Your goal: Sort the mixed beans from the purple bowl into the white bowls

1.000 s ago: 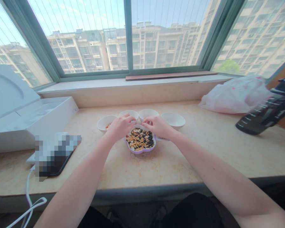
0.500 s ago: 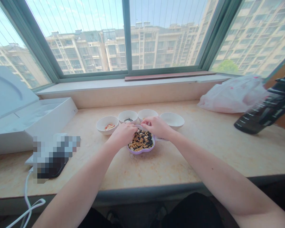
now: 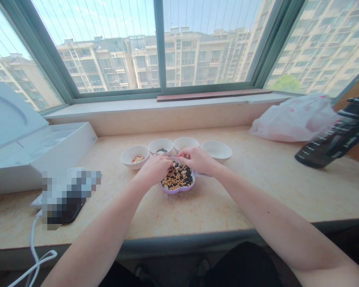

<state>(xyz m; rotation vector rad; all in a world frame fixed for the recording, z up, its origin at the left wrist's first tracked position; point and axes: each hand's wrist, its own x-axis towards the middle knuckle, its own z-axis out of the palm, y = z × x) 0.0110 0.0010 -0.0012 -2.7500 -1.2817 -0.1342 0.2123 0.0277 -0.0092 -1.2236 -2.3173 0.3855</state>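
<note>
A purple-rimmed dish (image 3: 179,191) with a lobed edge holds mixed black and tan beans (image 3: 179,175) and some pale pieces. My left hand (image 3: 156,168) is over the dish's left back edge, fingers curled with their tips pressed together. From the right, my right hand (image 3: 197,158) reaches over the back edge, thumb and fingers pinched. Whatever the fingertips hold is too small to make out. Behind stand white bowls: one with reddish and pale nuts (image 3: 138,159), one with black beans (image 3: 160,151), a third bowl (image 3: 186,140) partly hidden by my right hand, and a fourth bowl (image 3: 217,150).
An open white box (image 3: 60,155) stands at the left, with a blurred-out dark object (image 3: 68,203) and a white cable (image 3: 32,243) before it. On the right are a plastic bag (image 3: 293,121) and a dark bottle (image 3: 326,139). The counter's front edge (image 3: 191,235) runs below my forearms.
Both hands stay at the back of the dish with almost the same finger pose. No bowl has visibly moved.
</note>
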